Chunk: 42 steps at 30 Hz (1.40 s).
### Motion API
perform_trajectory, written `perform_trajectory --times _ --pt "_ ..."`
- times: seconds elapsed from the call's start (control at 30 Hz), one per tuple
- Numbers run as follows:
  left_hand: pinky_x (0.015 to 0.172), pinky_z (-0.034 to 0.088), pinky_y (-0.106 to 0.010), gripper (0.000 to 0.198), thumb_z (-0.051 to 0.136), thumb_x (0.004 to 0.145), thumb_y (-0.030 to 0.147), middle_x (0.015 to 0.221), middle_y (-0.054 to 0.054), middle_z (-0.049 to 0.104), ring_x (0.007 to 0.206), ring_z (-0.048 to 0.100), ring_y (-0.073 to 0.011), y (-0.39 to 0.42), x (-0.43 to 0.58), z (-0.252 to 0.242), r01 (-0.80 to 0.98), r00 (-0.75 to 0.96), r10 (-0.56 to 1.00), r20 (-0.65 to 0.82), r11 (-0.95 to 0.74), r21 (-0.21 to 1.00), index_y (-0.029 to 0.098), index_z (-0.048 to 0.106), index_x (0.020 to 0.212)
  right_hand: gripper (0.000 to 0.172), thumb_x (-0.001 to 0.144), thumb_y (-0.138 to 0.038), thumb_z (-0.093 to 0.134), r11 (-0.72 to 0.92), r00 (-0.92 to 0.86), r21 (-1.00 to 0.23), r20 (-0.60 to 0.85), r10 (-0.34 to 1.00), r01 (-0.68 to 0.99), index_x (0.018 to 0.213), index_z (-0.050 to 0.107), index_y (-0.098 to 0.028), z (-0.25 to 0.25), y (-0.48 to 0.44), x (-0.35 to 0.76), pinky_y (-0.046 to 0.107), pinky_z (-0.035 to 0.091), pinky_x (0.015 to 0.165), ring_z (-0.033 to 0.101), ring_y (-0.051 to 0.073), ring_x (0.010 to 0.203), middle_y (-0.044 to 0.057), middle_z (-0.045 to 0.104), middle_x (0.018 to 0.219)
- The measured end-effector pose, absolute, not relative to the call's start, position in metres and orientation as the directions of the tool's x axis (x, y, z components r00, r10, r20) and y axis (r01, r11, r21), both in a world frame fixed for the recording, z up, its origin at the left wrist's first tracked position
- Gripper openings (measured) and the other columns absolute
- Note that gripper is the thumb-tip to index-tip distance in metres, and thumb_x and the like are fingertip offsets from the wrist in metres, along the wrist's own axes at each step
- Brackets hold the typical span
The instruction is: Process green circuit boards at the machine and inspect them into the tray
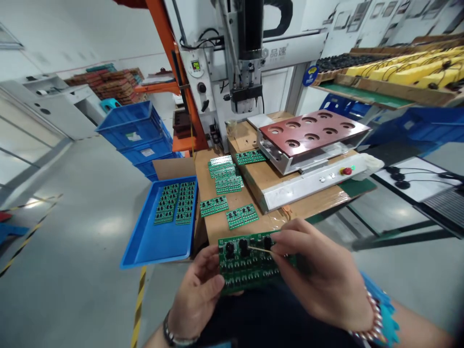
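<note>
A green circuit board [250,270] with black round components along its upper row is held up in front of me. My left hand [203,285] grips its left edge, thumb on the front face. Between thumb and fingertips, my right hand [311,270] pinches a thin pale stick [259,249]. The stick's tip is at one of the black components [243,245], second from the left. My right hand covers the board's right end. Beyond it on the brown worktop lie two similar boards [242,216] [213,206] and a stack of boards [226,176].
A blue tray [136,241] holding more boards stands at the left, before stacked blue crates [126,125]. Ahead is a machine head [247,92] beside a red-brown fixture plate [300,133] with round holes. A control bar with a red button [347,171] borders the worktop.
</note>
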State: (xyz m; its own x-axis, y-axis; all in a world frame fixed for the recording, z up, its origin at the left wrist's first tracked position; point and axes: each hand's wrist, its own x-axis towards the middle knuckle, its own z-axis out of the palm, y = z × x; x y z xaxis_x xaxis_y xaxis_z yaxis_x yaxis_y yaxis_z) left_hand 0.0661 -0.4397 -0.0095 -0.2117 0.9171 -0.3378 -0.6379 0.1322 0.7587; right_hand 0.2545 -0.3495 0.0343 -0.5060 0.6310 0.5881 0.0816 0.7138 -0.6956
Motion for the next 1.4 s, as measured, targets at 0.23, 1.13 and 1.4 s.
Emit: perform_trajectory --times 0.23,1.13,1.4 --pt "0.057 0.057 -0.027 0.036 0.082 0.056 0.02 0.085 -0.003 0.074 0.073 0.067 -0.0199 -0.441 0.069 -0.009 -0.631 -0.234 0.912 -0.338 0.122 0.766 0.031 0.074 0.089 0.046 0.071 0.003 0.054 0.7 -0.457 -0.71 0.598 0.659 0.079 0.111 0.05 -0.018 0.031 -0.347 0.254 0.025 0.047 0.064 0.055 0.012 0.076 0.003 0.055 0.086" --pt "0.059 0.057 -0.028 0.037 0.081 0.058 0.019 0.086 -0.003 0.075 0.075 0.068 -0.0201 -0.442 0.065 -0.018 -0.641 -0.197 0.926 -0.323 0.128 0.757 0.032 0.073 0.092 0.046 0.072 0.003 0.053 0.709 -0.468 -0.701 0.602 0.647 0.079 0.112 0.05 -0.019 0.03 -0.347 0.251 0.023 0.048 0.066 0.056 0.011 0.08 0.004 0.055 0.088" --pt "0.058 0.058 -0.027 0.037 0.079 0.061 0.019 0.089 -0.003 0.075 0.075 0.068 -0.0203 -0.442 0.061 -0.025 -0.645 -0.182 0.938 -0.296 0.114 0.756 0.033 0.073 0.094 0.043 0.072 0.003 0.052 0.718 -0.511 -0.693 0.594 0.621 0.068 0.11 0.05 -0.017 0.03 -0.35 0.25 0.024 0.049 0.065 0.054 0.012 0.079 0.004 0.055 0.087"
